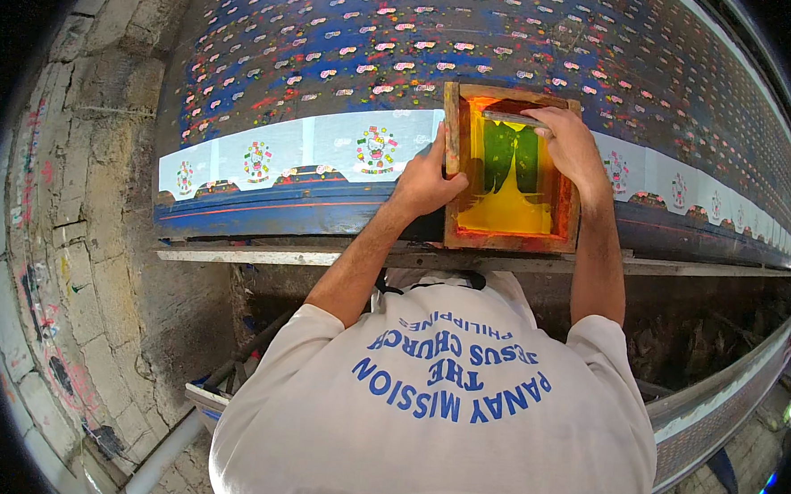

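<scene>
A wooden screen printing frame (453, 147) lies on the long table over a strip of white cut pieces. Its mesh has an orange-red border, with yellow ink (509, 215) pooled toward the near end and two dark green patches beyond. My left hand (428, 181) is closed on the frame's left side, thumb over the wood and index finger stretched along it. Near the frame's far end, my right hand (572, 149) grips a squeegee (504, 117) lying crosswise on the mesh. The fingers hide the squeegee's right end.
White pieces (325, 145) with colourful cartoon prints (377, 151) run in a row along the near side of the table (281, 214). Ink marks repeat across the dark tabletop behind. A pale rail (252, 256) follows the near edge. Worn concrete paving (102, 205) lies at the left.
</scene>
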A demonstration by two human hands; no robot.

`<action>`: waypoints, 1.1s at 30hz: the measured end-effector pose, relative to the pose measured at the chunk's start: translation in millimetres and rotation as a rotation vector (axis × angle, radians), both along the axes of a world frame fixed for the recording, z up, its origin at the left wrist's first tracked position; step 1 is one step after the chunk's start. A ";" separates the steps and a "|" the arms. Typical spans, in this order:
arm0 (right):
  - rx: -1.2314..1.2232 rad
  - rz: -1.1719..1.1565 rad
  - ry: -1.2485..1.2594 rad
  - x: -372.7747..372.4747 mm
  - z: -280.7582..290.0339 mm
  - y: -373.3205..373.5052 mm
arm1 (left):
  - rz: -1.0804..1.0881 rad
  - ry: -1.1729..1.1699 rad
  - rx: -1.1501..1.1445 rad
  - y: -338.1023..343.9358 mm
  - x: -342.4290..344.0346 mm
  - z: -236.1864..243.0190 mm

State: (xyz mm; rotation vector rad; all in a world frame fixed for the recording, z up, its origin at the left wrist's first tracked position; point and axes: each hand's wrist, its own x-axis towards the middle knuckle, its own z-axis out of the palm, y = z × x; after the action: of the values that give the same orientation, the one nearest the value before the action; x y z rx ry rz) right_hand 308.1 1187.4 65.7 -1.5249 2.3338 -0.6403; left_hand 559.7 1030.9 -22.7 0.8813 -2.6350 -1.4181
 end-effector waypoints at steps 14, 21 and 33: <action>0.023 -0.085 0.101 109.0 -7.5 94.7 | -0.001 -0.090 -0.092 5.3 -1.6 11.9; -0.067 -0.044 0.128 103.0 -22.3 106.0 | 0.059 -0.086 -0.020 9.5 -11.2 10.7; -0.121 -0.016 0.166 9.9 -5.1 198.0 | 0.093 0.049 -0.051 101.1 -91.6 17.3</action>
State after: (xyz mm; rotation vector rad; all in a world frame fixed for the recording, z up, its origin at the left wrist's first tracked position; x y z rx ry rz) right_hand 318.1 1385.4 60.6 -1.6729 2.4712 -0.6950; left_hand 468.1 1132.0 -5.4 0.9384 -2.5466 -1.3272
